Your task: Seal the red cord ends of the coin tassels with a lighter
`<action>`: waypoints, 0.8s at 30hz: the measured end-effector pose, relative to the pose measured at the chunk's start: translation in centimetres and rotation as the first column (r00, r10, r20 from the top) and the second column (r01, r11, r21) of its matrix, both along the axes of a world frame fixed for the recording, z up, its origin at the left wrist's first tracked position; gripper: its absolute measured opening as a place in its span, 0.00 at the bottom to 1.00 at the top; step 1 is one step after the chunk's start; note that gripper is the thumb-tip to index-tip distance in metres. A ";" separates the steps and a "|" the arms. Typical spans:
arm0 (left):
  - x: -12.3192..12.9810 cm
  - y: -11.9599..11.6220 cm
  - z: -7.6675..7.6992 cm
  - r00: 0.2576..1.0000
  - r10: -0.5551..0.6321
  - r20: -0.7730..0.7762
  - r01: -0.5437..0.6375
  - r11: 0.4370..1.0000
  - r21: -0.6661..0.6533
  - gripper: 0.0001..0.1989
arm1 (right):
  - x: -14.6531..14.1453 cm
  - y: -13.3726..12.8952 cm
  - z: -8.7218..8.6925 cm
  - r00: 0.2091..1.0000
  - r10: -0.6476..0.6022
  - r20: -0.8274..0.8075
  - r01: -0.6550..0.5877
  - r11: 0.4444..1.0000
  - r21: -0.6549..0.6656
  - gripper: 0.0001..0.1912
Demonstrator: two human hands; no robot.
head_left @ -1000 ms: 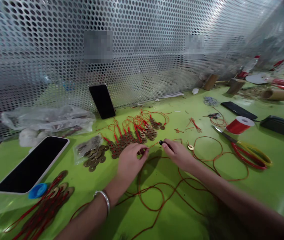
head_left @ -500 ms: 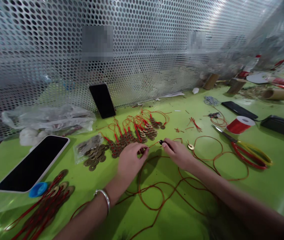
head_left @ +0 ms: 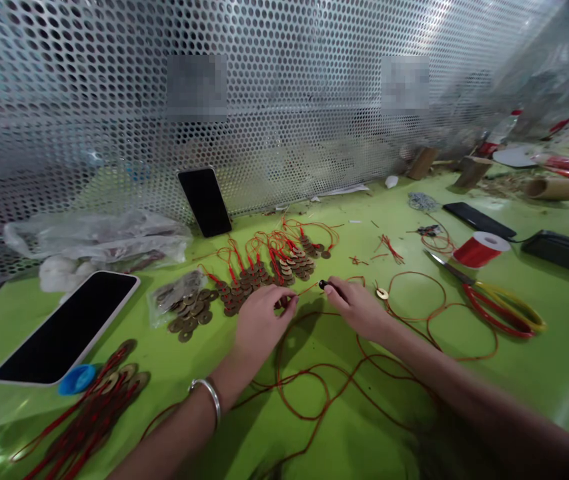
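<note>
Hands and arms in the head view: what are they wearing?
Both forearms are bare, with no sleeves or gloves in view. The left hand has a plain silver bangle at the wrist. The right hand shows no jewellery or watch.

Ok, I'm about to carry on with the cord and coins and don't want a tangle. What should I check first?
1. Left hand pinching coins on the red cord: ok.
2. Right hand holding a small dark tool: ok.
3. Cord free of knots: cannot tell, it lies in overlapping loops.
4. Loose coins close by: ok.
5. Scissors clear of the cord: not ok, cord runs beside them.
</note>
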State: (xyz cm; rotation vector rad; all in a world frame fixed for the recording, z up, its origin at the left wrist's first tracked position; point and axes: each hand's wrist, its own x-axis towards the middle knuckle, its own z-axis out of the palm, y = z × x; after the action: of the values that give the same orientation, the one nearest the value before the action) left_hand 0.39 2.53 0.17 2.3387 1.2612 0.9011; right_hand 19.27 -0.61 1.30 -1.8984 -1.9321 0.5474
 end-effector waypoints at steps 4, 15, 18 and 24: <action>0.0 0.0 -0.1 1.000 0.001 0.000 -0.001 1.000 0.003 0.04 | -0.1 0.0 0.1 1.000 0.005 -0.001 -0.005 1.000 0.007 0.16; 0.0 0.0 0.1 1.000 -0.001 0.002 0.001 1.000 0.018 0.04 | 0.1 0.0 0.1 1.000 0.007 -0.012 -0.007 1.000 0.005 0.16; 0.1 0.1 0.0 1.000 0.002 0.005 -0.002 1.000 0.017 0.04 | 0.1 0.0 0.1 1.000 0.006 -0.010 -0.006 1.000 -0.002 0.15; 0.0 0.1 0.0 1.000 0.001 -0.010 -0.001 1.000 -0.002 0.04 | 0.0 0.0 0.2 1.000 -0.004 0.000 0.004 1.000 -0.004 0.15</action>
State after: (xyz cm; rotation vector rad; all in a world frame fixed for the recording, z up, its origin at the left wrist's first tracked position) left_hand 0.43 2.58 0.21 2.3443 1.2666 0.8898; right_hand 19.28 -0.61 1.54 -1.9043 -1.9276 0.5500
